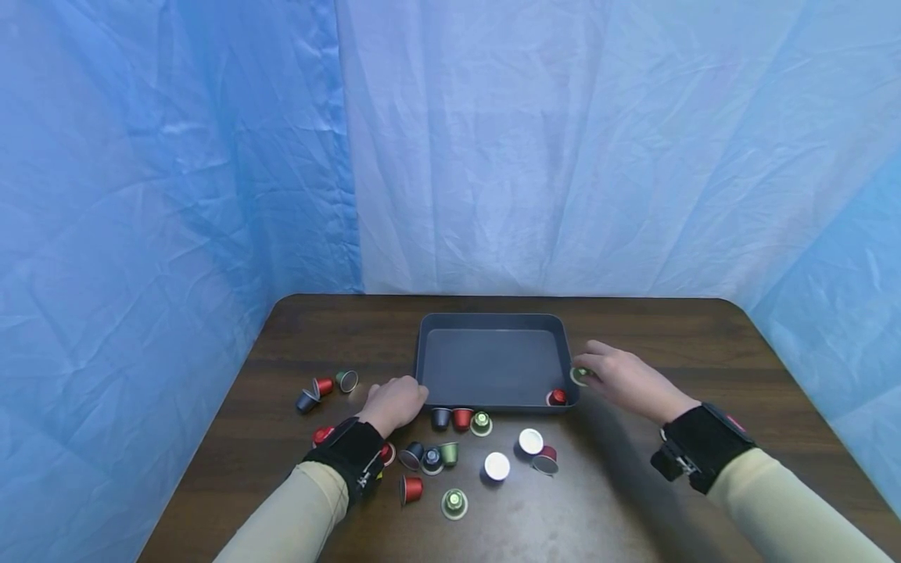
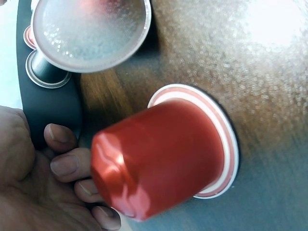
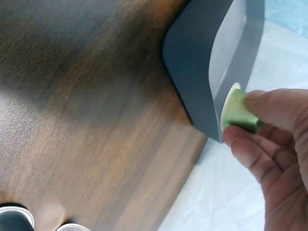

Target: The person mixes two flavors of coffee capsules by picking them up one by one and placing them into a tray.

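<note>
My left hand is at the near left corner of the dark grey tray, fingers curled against its outer wall and the thumb side at the rim; the thumb tip is hidden. In the left wrist view, a red coffee capsule lies on its side close to the camera. My right hand pinches a green coffee capsule between thumb and fingers, beside the tray's right wall. Its pale rim faces the tray. One red capsule sits inside, in the near right corner.
Along the tray's near side stand a dark capsule, a red one and a green one. Several more lie nearer on the brown table, including white-topped ones. Others lie at left. Blue sheeting hangs behind.
</note>
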Action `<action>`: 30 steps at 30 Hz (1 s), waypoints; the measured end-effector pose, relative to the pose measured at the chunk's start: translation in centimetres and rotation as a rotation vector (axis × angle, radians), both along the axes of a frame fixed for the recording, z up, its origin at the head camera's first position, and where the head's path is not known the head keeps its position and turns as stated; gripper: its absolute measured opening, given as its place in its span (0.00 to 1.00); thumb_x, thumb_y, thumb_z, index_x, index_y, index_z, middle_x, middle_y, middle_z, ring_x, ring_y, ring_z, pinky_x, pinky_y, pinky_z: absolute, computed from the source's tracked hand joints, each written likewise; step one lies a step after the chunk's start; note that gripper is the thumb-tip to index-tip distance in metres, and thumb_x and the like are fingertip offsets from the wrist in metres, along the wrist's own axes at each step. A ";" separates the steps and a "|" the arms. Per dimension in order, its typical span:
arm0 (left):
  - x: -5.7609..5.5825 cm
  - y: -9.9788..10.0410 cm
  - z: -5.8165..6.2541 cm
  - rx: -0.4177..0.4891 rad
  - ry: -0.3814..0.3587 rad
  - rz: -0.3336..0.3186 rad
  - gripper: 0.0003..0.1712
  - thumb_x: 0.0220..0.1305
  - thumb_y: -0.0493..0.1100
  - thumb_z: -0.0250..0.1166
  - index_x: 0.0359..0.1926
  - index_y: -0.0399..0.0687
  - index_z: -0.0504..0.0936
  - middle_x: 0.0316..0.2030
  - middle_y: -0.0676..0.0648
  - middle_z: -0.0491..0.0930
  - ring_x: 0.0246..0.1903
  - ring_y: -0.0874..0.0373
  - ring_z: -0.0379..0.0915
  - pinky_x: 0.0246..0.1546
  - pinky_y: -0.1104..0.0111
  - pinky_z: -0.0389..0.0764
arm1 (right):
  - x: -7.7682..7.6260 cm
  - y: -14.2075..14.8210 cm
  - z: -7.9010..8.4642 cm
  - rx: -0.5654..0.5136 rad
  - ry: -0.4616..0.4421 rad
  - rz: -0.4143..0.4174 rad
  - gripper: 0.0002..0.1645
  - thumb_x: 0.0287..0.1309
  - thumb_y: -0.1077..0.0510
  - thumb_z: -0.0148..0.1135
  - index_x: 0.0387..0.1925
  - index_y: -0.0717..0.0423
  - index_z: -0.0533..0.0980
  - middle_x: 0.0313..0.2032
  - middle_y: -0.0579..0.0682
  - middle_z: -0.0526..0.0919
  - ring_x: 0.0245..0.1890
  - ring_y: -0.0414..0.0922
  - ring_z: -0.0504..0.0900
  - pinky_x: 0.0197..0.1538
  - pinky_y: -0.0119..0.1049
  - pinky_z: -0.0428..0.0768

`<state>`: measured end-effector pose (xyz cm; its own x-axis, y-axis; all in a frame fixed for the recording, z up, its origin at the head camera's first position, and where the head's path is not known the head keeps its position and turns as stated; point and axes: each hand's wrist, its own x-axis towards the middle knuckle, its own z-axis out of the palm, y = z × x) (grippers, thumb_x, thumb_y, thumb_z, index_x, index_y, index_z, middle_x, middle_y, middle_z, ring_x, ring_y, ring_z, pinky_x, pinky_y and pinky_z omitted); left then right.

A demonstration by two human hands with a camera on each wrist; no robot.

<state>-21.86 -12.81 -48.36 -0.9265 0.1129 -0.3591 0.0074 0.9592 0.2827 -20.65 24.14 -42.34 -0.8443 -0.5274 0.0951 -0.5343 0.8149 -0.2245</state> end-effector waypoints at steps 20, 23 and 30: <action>0.0 0.0 0.1 -0.013 -0.001 -0.003 0.17 0.75 0.49 0.51 0.36 0.49 0.83 0.34 0.49 0.79 0.36 0.51 0.73 0.48 0.47 0.71 | 0.0 -1.8 -0.1 -0.001 -0.044 0.031 0.17 0.57 0.64 0.74 0.49 0.59 0.84 0.38 0.46 0.80 0.36 0.39 0.81 0.43 0.37 0.85; 0.0 0.0 0.1 -0.013 -0.001 -0.005 0.17 0.75 0.49 0.51 0.36 0.49 0.83 0.33 0.49 0.79 0.36 0.52 0.73 0.48 0.47 0.71 | 0.0 -2.2 -0.1 0.000 -0.049 0.032 0.17 0.57 0.63 0.75 0.49 0.58 0.84 0.39 0.47 0.80 0.37 0.39 0.81 0.43 0.37 0.85; 0.0 0.0 0.1 -0.016 0.007 -0.026 0.16 0.75 0.48 0.51 0.37 0.50 0.83 0.33 0.49 0.78 0.35 0.52 0.73 0.47 0.48 0.72 | 0.0 -3.1 -0.4 -0.002 -0.075 0.033 0.18 0.57 0.63 0.75 0.50 0.57 0.85 0.41 0.47 0.80 0.39 0.40 0.82 0.45 0.36 0.85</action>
